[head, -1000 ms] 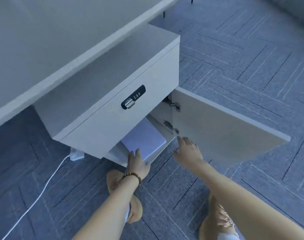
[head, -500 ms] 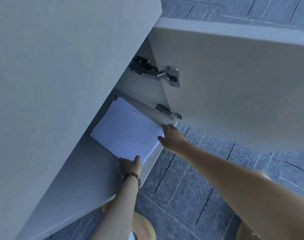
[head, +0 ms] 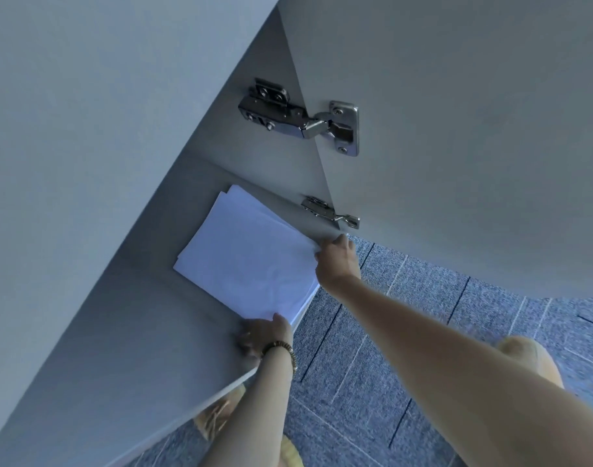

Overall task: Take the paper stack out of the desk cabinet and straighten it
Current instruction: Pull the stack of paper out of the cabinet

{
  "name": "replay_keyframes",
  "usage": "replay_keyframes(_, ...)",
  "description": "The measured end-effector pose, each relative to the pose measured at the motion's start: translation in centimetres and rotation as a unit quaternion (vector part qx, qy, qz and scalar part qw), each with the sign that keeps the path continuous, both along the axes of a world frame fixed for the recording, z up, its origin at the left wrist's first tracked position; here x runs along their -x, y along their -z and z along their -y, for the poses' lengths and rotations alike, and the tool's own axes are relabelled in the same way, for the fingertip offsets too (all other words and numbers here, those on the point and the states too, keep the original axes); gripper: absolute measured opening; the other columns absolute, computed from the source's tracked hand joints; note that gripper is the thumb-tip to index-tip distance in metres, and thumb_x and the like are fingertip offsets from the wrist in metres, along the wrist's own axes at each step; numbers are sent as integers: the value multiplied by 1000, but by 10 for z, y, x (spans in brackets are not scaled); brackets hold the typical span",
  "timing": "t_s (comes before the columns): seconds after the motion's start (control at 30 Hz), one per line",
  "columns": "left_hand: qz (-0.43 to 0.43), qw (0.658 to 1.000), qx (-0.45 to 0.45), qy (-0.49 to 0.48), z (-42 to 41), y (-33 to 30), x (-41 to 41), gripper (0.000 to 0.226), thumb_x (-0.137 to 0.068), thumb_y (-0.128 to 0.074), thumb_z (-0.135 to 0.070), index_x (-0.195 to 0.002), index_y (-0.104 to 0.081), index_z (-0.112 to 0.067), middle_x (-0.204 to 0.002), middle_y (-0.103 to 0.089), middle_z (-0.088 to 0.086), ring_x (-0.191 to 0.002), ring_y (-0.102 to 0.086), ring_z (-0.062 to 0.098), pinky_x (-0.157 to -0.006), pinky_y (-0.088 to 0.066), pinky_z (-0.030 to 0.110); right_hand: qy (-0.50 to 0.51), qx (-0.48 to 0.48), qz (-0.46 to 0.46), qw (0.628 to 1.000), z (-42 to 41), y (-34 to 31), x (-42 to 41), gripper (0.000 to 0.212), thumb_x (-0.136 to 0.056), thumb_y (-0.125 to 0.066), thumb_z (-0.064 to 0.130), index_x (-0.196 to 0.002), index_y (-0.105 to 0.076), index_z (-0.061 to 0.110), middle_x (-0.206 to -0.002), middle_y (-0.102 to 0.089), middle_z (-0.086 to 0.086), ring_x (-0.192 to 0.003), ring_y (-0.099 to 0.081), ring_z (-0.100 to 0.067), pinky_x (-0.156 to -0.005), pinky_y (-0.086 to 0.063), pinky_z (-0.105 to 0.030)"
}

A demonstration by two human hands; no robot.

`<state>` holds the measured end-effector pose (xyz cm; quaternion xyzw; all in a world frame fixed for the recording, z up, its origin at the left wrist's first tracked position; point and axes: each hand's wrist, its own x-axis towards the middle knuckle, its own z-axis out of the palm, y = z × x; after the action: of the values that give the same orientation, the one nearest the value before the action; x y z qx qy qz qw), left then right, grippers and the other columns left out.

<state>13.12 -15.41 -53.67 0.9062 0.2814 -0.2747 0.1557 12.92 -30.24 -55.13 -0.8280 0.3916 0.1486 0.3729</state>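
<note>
A white paper stack (head: 251, 257) lies on the floor of the desk cabinet (head: 129, 332), its sheets slightly fanned at the far corner. My left hand (head: 264, 333), with a bead bracelet on the wrist, holds the stack's near left corner, thumb on top. At the near right corner my right hand (head: 337, 261) pinches the stack's edge. The stack's front edge reaches the cabinet's front lip.
The cabinet door (head: 473, 129) stands swung open on the right, held by two metal hinges (head: 301, 119). Above and left is the drawer front (head: 86, 112). Grey-blue carpet tiles (head: 406, 315) cover the floor; my feet in yellow slippers (head: 527, 355) show below.
The head has dropped closer to the cabinet opening. Both hands have closed on the stack's front corners; the stack has slid slightly toward the front lip.
</note>
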Motion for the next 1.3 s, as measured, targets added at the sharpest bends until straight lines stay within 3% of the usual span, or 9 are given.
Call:
replay_keyframes(0.07,-4,1000,11,-2,5,-3,16,70,-98,-50,-26,-151,-18,6,-157,-17,33,-143,-25,45,-109,-33,50,15,-36,7,999,2,4,13,31,-99,-45,5,-127,-56,-4,-134,-41,-21,-118,-48,-35,-101,-44,-38)
replay_keyframes(0.23,0,998,64,-23,0,4,59,70,-96,-54,-31,-151,-24,0,-154,-28,31,-141,-29,45,-110,-33,54,88,-125,-7,988,20,10,55,26,-100,-42,10,-121,-55,3,-107,-64,-19,-85,-62,-30,-68,-56,-41)
replay_keyframes(0.47,47,947,219,-229,-26,10,75,65,-84,-76,-21,-133,-43,4,-134,-53,26,-108,-57,38,-85,-48,42,58,-222,-54,972,38,3,71,41,-99,-46,29,-134,-57,9,-135,-58,-19,-118,-56,-32,-101,-46,-43)
replay_keyframes(0.57,34,927,260,-269,-34,13,69,42,-81,-78,-21,-109,-61,4,-115,-66,22,-92,-58,30,-85,-51,41,32,-205,-55,977,39,3,62,56,-99,-45,48,-134,-57,7,-131,-60,-21,-120,-57,-32,-92,-42,-35)
replay_keyframes(0.73,-73,839,421,-337,-32,-5,56,7,-91,-59,-17,-98,-58,-17,-95,-58,8,-76,-51,21,-63,-39,28,-9,-207,-57,977,36,-2,55,45,-96,-55,34,-133,-55,8,-128,-62,-18,-116,-58,-32,-94,-47,-40)
replay_keyframes(0.83,-83,838,450,-297,-34,-21,52,15,-91,-60,-17,-107,-62,-17,-98,-65,9,-79,-57,21,-61,-40,28,-5,-223,-50,974,38,-15,58,39,-95,-58,26,-130,-57,7,-126,-63,-19,-114,-59,-31,-93,-47,-40)
replay_keyframes(1.03,-51,885,425,-183,-32,-57,60,33,-94,-61,-14,-127,-57,-13,-126,-65,12,-115,-62,32,-100,-48,53,2,-237,-40,971,41,-58,71,37,-96,-57,19,-131,-55,8,-127,-62,-18,-115,-60,-32,-98,-48,-41)
replay_keyframes(1.23,-16,860,497,-112,-32,-150,93,38,-89,-64,-1,-117,-58,-26,-115,-69,2,-104,-67,26,-73,-60,35,-6,-220,-36,975,34,-153,101,37,-96,-55,15,-131,-57,6,-128,-64,-18,-115,-62,-32,-98,-50,-43)
replay_keyframes(1.3,-28,869,489,-76,-37,-182,109,43,-94,-58,2,-129,-55,-23,-124,-67,3,-109,-66,27,-80,-60,38,-16,-225,-31,974,34,-199,125,39,-95,-52,12,-133,-57,5,-127,-64,-17,-114,-62,-33,-97,-51,-43)
